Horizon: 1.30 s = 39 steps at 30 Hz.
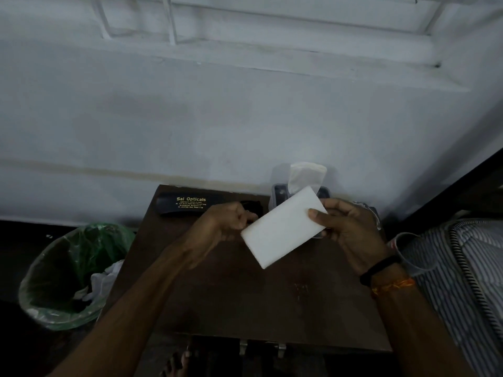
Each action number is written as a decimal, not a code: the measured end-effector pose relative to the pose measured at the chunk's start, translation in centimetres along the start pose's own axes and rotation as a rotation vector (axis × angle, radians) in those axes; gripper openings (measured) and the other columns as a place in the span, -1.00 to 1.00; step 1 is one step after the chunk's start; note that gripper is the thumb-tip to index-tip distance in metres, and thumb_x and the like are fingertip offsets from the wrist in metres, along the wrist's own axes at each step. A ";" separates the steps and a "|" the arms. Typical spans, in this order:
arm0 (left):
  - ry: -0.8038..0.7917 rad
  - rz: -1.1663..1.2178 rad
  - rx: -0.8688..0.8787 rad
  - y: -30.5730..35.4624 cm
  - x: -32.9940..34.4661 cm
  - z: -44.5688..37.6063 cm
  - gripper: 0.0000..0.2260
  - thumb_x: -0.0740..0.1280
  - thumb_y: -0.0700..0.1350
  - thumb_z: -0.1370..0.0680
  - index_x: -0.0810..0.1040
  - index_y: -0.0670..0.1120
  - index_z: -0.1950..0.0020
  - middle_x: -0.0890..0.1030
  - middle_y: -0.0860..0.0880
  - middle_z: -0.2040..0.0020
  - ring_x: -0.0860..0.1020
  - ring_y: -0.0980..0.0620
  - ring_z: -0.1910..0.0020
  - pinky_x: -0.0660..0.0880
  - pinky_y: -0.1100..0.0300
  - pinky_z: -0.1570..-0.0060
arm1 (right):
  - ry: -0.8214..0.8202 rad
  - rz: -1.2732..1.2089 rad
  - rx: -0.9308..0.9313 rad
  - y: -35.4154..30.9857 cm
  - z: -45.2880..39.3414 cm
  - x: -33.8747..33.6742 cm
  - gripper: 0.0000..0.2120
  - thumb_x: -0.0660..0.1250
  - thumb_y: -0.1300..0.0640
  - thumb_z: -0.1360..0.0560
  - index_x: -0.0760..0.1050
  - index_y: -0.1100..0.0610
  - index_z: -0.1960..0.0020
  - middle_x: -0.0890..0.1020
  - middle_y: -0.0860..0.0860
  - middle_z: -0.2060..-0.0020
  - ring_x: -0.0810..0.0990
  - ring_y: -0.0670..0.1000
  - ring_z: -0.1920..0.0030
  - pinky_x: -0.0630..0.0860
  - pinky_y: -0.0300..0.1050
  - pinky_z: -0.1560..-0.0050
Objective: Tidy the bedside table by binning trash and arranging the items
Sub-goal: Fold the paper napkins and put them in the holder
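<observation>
A flat white rectangular pad [280, 229] is held tilted above the dark brown bedside table [245, 295]. My right hand [345, 229] grips its right end, thumb on top. My left hand [228, 221] pinches its left edge. Behind the pad, against the wall, stands a tissue box [280, 194] with a white tissue [304, 175] sticking up. A black spectacle case [187, 205] with gold lettering lies at the table's back left. A small dark object [253, 206] sits beside the case, partly hidden by my left hand.
A bin [68, 276] lined with green plastic stands on the floor left of the table, white crumpled trash inside. A striped mattress [468, 268] lies to the right, a clear cup [408, 251] next to it. A white wall rises behind. A bare foot [177, 363] shows below.
</observation>
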<state>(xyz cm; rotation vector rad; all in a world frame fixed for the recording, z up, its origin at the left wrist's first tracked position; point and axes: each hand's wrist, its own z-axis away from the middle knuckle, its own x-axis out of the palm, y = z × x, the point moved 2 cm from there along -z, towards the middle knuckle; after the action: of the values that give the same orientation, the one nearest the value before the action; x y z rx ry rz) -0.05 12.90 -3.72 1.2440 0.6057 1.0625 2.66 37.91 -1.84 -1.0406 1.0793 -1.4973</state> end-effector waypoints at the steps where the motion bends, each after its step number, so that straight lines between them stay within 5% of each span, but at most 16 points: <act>1: 0.041 -0.060 0.037 -0.1 0.0 0.0 -0.76 0.38 -0.19 -0.28 0.45 -0.24 0.12 0.63 -0.14 -0.14 0.60 -0.10 -0.12 0.56 0.17 0.09 | -0.026 0.032 -0.016 0.0 0.1 0.3 -0.80 0.47 0.29 -0.38 0.62 0.24 0.00 0.72 0.10 0.14 0.64 -0.03 0.22 0.53 -0.28 0.36; 4: -0.024 -0.232 0.024 -0.8 0.9 0.1 -0.51 0.56 -0.06 -0.32 0.48 -0.13 -0.16 0.67 -0.05 -0.13 0.64 0.00 -0.13 0.59 0.01 -0.10 | -0.128 0.148 -0.041 0.2 0.4 1.4 -0.80 0.50 0.28 -0.34 0.63 0.24 0.04 0.73 0.09 0.18 0.63 -0.03 0.24 0.50 -0.26 0.37; 6: -0.126 -0.311 -0.014 -1.5 1.5 0.1 -0.55 0.54 -0.08 -0.41 0.52 -0.08 -0.25 0.67 -0.03 -0.13 0.65 0.01 -0.11 0.59 -0.08 -0.13 | -0.186 0.209 -0.069 0.4 0.7 2.3 -0.81 0.50 0.30 -0.37 0.62 0.26 0.02 0.72 0.14 0.16 0.63 -0.03 0.25 0.50 -0.25 0.38; 18: 0.009 -0.187 -0.001 -1.9 1.4 0.1 -0.64 0.46 -0.24 -0.46 0.58 -0.12 -0.25 0.69 -0.07 -0.11 0.65 -0.07 -0.12 0.58 -0.09 -0.14 | 0.089 0.116 -0.172 0.0 0.5 0.6 -0.87 0.40 0.17 -0.51 0.63 0.23 0.02 0.70 0.14 0.21 0.58 -0.01 0.29 0.51 -0.20 0.38; 23: 0.102 0.013 0.089 -0.8 2.0 -0.8 -0.63 0.44 -0.26 -0.46 0.56 -0.12 -0.27 0.68 -0.10 -0.13 0.65 -0.11 -0.12 0.59 -0.12 -0.09 | -0.229 0.405 0.004 1.2 1.2 2.0 -0.65 0.52 -0.01 -0.38 0.61 0.06 -0.12 0.72 0.03 0.10 0.66 0.04 0.25 0.56 -0.14 0.38; 26: 0.116 0.066 0.153 -0.2 3.1 -1.3 -0.65 0.42 -0.27 -0.48 0.56 -0.17 -0.26 0.68 -0.13 -0.13 0.65 -0.14 -0.11 0.60 -0.09 -0.05 | -0.291 0.419 -0.044 1.9 0.9 2.7 -0.65 0.52 0.07 -0.40 0.60 0.10 -0.17 0.73 0.05 0.06 0.70 0.05 0.18 0.59 -0.11 0.32; 33: 0.191 -0.296 0.304 0.7 4.5 -3.3 -0.64 0.50 -0.05 -0.43 0.57 -0.06 -0.19 0.68 0.01 -0.11 0.64 0.04 -0.09 0.61 0.07 -0.02 | -0.044 0.355 -0.245 0.8 -0.2 1.2 -0.91 0.47 0.19 -0.45 0.64 0.19 0.06 0.73 0.09 0.20 0.71 0.07 0.21 0.61 -0.13 0.33; 36: 0.217 -0.492 0.342 1.2 4.9 -4.1 -0.81 0.48 -0.15 -0.46 0.59 -0.08 -0.04 0.66 0.10 0.05 0.63 0.21 0.06 0.55 0.35 0.15 | 0.110 0.385 -0.349 0.4 -0.6 0.3 -0.92 0.47 0.17 -0.46 0.65 0.15 0.06 0.73 -0.03 0.19 0.71 -0.07 0.19 0.64 -0.17 0.28; 39: 0.288 -0.585 0.402 1.8 5.6 -4.8 -0.88 0.48 -0.16 -0.46 0.62 -0.11 0.03 0.65 0.11 0.17 0.61 0.22 0.20 0.51 0.39 0.25 | 0.213 0.475 -0.468 0.1 -0.8 0.0 -0.96 0.46 0.14 -0.47 0.65 0.03 0.08 0.70 -0.12 0.21 0.69 -0.12 0.18 0.64 -0.14 0.18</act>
<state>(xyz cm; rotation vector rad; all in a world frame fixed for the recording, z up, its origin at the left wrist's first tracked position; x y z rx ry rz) -2.29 20.04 -2.28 1.1457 1.3630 0.6383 1.86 37.99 -2.10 -0.8544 1.7466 -1.0044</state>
